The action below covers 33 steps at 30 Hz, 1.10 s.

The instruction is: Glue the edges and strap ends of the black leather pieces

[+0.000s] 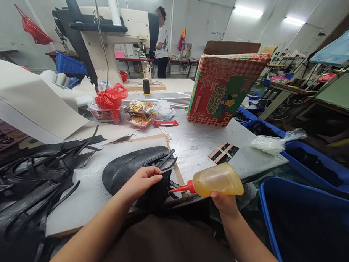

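Observation:
My left hand (145, 180) is closed on the edge of a black leather shoe upper (127, 163), thumb on top and the other fingers hidden beneath. The upper lies on a white board (74, 204) at the table's front edge, with thin black straps sticking out at its right end. In my right hand (225, 201) is a yellowish squeeze bottle (218, 180), tilted on its side. Its red nozzle (182, 188) points left, and the tip meets or nearly meets the edge of the upper beside my left thumb.
More black leather pieces (26, 183) are heaped at left. Behind stand a red carton (213, 90), food packs (141, 110), a thread spool (146, 86) and a sewing machine (132, 28). Blue bins (264, 218) stand at right. A person (162, 42) stands in the background.

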Motion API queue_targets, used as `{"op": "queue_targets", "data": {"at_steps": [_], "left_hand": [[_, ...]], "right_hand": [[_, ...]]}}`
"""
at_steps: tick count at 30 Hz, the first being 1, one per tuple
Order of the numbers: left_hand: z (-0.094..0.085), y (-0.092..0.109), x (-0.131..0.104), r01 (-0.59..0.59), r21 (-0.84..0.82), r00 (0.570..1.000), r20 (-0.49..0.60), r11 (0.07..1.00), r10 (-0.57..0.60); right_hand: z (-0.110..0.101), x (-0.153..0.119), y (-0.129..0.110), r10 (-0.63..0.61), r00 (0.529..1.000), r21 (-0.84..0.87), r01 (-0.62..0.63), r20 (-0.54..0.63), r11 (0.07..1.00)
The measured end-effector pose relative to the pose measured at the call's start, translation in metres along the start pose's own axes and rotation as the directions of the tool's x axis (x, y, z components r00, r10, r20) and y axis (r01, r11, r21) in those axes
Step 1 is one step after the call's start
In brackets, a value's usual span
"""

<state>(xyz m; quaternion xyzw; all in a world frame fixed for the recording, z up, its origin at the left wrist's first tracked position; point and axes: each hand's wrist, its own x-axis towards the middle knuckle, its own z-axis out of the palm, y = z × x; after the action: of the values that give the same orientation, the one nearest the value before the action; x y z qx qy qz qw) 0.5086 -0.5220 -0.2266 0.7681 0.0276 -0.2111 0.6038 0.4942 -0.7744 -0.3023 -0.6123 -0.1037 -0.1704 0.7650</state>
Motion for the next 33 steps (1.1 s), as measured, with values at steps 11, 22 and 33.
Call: {"op": "queue_targets", "data": {"at_steps": [11, 22, 33], "left_hand": [[-0.014, -0.002, 0.001, -0.092, 0.326, 0.995, -0.005, 0.941, 0.099], [-0.064, 0.009, 0.068, 0.165, 0.73, 0.934, -0.332, 0.664, 0.133], [-0.06, 0.002, 0.084, 0.124, 0.723, 0.94, -0.305, 0.68, 0.152]], "right_hand": [[-0.005, 0.03, 0.009, 0.043, 0.998, 0.217, -0.031, -0.049, 0.976], [0.044, 0.12, 0.041, 0.178, 0.979, 0.347, -0.202, 0.1, 0.916], [0.08, 0.164, 0.061, 0.255, 0.93, 0.214, -0.314, 0.263, 0.925]]}}
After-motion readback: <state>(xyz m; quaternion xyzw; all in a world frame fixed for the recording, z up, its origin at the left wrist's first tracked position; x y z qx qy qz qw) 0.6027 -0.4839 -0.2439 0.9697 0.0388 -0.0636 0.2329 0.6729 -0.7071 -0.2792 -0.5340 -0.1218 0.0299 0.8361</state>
